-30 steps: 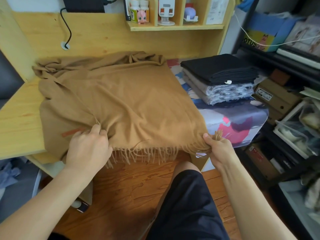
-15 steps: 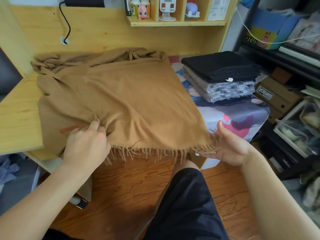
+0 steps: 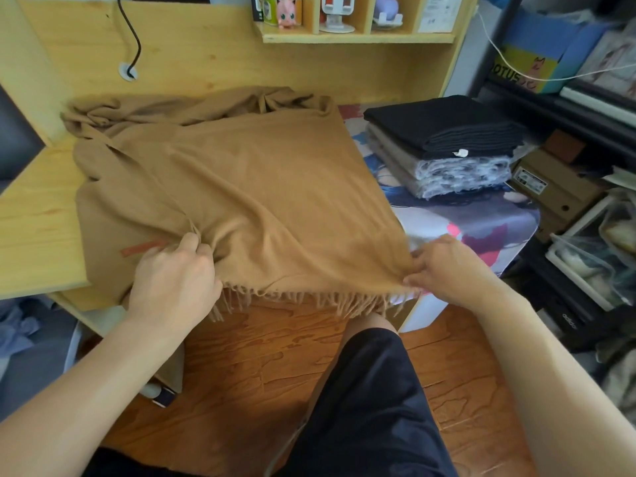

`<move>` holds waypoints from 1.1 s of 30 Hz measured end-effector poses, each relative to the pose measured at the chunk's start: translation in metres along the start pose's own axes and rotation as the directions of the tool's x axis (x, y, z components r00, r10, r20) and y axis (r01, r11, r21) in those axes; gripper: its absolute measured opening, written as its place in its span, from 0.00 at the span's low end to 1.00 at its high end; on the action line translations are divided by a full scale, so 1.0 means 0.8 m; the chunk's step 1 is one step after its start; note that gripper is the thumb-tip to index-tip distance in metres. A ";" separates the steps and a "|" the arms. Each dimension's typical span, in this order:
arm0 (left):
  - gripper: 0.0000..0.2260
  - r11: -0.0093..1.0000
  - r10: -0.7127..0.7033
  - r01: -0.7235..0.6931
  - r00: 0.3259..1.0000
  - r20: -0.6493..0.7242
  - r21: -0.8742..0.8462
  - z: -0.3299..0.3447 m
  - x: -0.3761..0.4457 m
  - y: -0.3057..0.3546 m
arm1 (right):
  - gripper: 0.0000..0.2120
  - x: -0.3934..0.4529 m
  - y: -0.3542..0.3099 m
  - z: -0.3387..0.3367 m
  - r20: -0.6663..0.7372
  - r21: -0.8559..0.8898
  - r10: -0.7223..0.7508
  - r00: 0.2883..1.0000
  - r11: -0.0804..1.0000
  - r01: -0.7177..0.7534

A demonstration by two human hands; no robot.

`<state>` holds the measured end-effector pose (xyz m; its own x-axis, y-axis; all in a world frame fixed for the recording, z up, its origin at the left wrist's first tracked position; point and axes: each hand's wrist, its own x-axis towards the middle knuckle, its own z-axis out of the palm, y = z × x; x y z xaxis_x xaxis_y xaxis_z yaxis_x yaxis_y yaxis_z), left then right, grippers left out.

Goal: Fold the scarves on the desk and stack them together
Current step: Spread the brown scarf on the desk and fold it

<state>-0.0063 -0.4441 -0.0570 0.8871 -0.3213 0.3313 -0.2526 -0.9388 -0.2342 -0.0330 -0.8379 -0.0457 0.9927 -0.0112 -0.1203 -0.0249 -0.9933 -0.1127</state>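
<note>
Your left hand (image 3: 175,280) grips the tan scarf (image 3: 247,187) at its fringed near edge; your right hand (image 3: 451,270) pinches its near right corner; scarf spread on desk (image 3: 31,228), folded stack (image 3: 444,146) just right of it.

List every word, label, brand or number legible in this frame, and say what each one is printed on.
"OTUS", its start cut off: blue and yellow box on the right-hand shelf.
"adidas", dim and uncertain: black box low on the right.
Red tag on the tan scarf: too blurred to read.
White label on the cardboard box: too small to read.
White packaging on the desk shelf: print too small to read.
</note>
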 end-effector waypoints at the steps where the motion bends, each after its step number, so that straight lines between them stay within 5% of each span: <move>1: 0.11 1.000 -0.001 0.001 1.000 0.007 -0.001 0.001 0.000 0.000 | 0.12 -0.002 -0.005 -0.004 -0.058 0.070 -0.011 0.998 0.997 0.015; 2: 0.12 1.000 -0.001 0.002 1.000 0.010 -0.005 0.001 0.001 0.000 | 0.10 -0.007 -0.009 -0.009 -0.088 0.311 0.022 0.996 0.950 0.006; 4: 0.12 1.000 -0.003 0.003 1.000 0.012 -0.014 0.000 0.000 0.000 | 0.12 -0.012 -0.014 -0.013 -0.008 0.792 0.074 0.997 0.609 -0.039; 6: 0.12 1.000 -0.007 0.008 1.000 0.018 -0.013 -0.001 0.000 0.001 | 0.16 -0.016 -0.014 -0.006 0.039 0.966 0.081 0.996 0.253 -0.058; 8: 0.12 1.000 -0.012 0.012 1.000 0.021 -0.014 -0.002 0.000 0.001 | 0.16 -0.019 -0.015 0.006 0.060 0.991 0.137 0.989 0.114 -0.076; 15: 0.10 1.000 -0.002 0.002 1.000 0.011 -0.009 -0.001 0.000 0.000 | 0.12 -0.034 -0.018 0.030 0.096 0.945 0.209 0.973 0.288 -0.155; 24: 0.13 1.000 -0.008 0.009 0.997 0.075 -0.016 -0.004 -0.001 0.001 | 0.11 -0.038 -0.011 0.036 0.162 0.920 0.250 0.955 0.312 -0.238; 29: 0.14 1.000 0.000 0.001 0.993 0.117 -0.015 -0.011 -0.007 -0.005 | 0.13 -0.036 -0.008 0.032 0.196 0.962 0.353 0.915 0.112 -0.249; 33: 0.14 1.000 0.009 -0.010 0.993 0.116 0.004 -0.013 -0.012 -0.009 | 0.16 -0.028 -0.017 0.041 0.356 0.924 0.374 0.856 -0.280 -0.261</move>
<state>-0.0169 -0.4357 -0.0491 0.9236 -0.3134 0.2210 -0.2596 -0.9351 -0.2411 -0.0589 -0.8202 -0.0734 0.7988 -0.3404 -0.4960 -0.3618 0.3868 -0.8482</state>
